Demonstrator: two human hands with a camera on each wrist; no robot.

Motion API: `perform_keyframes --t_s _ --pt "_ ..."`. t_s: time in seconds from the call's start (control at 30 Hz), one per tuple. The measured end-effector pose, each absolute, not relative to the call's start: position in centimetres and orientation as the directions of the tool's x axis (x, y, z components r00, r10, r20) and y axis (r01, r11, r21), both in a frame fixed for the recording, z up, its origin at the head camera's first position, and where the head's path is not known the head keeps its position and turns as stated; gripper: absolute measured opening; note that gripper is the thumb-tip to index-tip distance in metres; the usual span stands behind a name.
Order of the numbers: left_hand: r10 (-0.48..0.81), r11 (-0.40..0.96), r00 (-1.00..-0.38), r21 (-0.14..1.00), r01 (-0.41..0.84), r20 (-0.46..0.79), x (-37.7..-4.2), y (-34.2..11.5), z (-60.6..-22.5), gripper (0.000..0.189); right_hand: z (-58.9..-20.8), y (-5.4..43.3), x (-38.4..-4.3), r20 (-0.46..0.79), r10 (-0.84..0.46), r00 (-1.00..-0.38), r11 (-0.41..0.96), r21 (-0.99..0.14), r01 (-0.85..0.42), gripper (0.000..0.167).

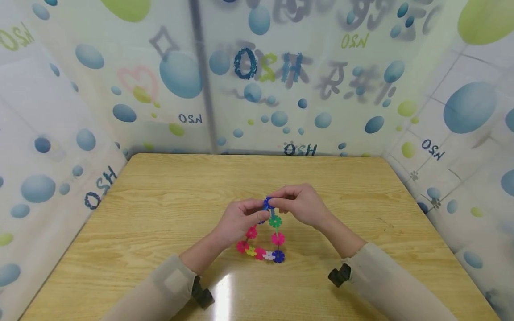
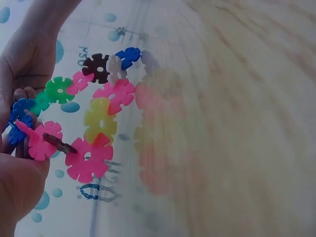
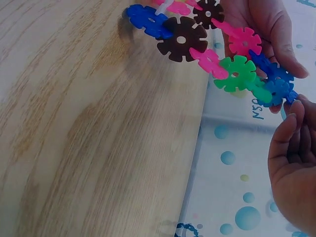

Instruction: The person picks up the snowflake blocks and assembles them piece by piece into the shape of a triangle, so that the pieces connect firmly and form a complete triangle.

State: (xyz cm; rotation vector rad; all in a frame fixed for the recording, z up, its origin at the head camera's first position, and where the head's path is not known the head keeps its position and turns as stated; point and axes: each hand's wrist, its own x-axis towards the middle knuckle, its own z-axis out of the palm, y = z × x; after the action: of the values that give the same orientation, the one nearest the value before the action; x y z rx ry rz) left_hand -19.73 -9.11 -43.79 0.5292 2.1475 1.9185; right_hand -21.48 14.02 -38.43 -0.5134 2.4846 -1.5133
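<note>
I see both hands [image 1: 273, 209] pinching a blue plastic snowflake disc [image 1: 267, 203] atop the multicoloured disc loop [image 1: 263, 243], hanging toward 6 o'clock.

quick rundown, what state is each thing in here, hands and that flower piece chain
left hand: fingers curled, pinching the chain near its top
right hand: fingers curled, pinching the blue piece at the top
blue piece: held between both hands
flower piece chain: linked into a closed loop, top lifted, bottom by the table
table: bare wood, glare near front edge

Tabletop recording booth, wooden table [image 1: 160, 200], bubble-patterned screen walls [image 1: 180, 89]
</note>
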Motion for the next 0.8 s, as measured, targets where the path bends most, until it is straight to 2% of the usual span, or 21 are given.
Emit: perform_keyframes --t_s 0.23,0.37,0.5,0.63,0.73,0.8 --pt "0.379 0.120 -0.925 0.989 0.085 0.034 -19.9 -8.4 -43.5 0.032 -38.4 14.2 -21.6 0.023 -0.374 -0.927 0.402 -0.897 -0.185 0.020" --pt "0.376 0.107 -0.926 0.993 0.054 0.010 -20.1 -8.2 -43.6 0.034 -39.3 14.7 -21.2 0.028 -0.360 -0.932 0.391 -0.903 -0.178 0.036" --pt "0.364 0.095 -0.931 0.994 0.050 0.012 -20.2 -8.1 -43.8 0.036 -40.6 15.6 -20.5 -0.006 -0.332 -0.943 0.348 -0.930 -0.116 0.049" --pt "0.348 0.108 -0.938 0.993 0.052 0.011 -20.2 -8.0 -43.9 0.038 -41.4 16.1 -19.9 -0.003 -0.232 -0.973 0.385 -0.919 -0.089 0.056" --pt "0.326 0.122 -0.945 0.991 0.044 0.002 -20.2 -8.1 -43.9 0.037 -41.5 16.1 -19.8 -0.065 -0.169 -0.984 0.458 -0.889 -0.020 0.066" --pt "0.312 0.129 -0.950 0.991 0.036 -0.006 -20.2 -8.2 -43.9 0.037 -41.7 16.1 -19.8 -0.156 -0.176 -0.972 0.461 -0.885 0.059 0.073"
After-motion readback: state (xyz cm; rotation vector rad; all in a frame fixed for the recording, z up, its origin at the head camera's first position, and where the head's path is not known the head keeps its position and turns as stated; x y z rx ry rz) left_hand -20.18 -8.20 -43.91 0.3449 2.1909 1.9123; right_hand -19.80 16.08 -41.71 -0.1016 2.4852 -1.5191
